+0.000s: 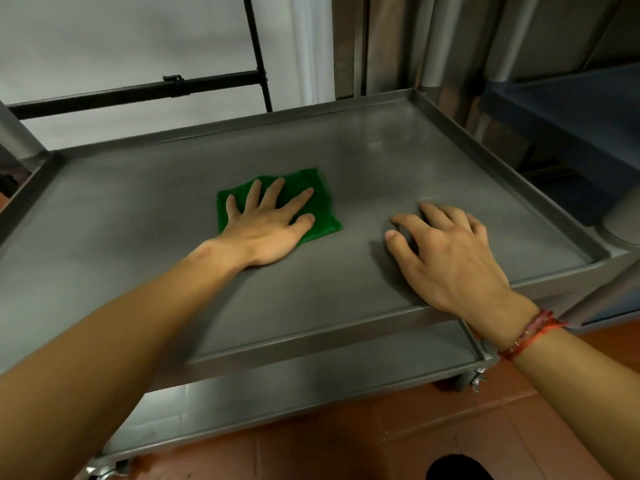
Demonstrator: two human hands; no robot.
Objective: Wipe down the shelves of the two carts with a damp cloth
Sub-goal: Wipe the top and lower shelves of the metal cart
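Observation:
A folded green cloth (322,202) lies flat near the middle of the steel cart's top shelf (415,157). My left hand (266,226) presses down on the cloth with its fingers spread and straight. My right hand (446,258) rests on the bare shelf to the right of the cloth, apart from it, fingers slightly bent with the tips on the metal. A red beaded bracelet sits on that wrist. The cart's lower shelf (311,386) shows under the front rim.
A dark blue cart (571,126) stands at the right, close to the steel cart's corner. A black metal frame (173,88) and a white wall lie behind. A caster (471,379) rests on the red tile floor (398,441).

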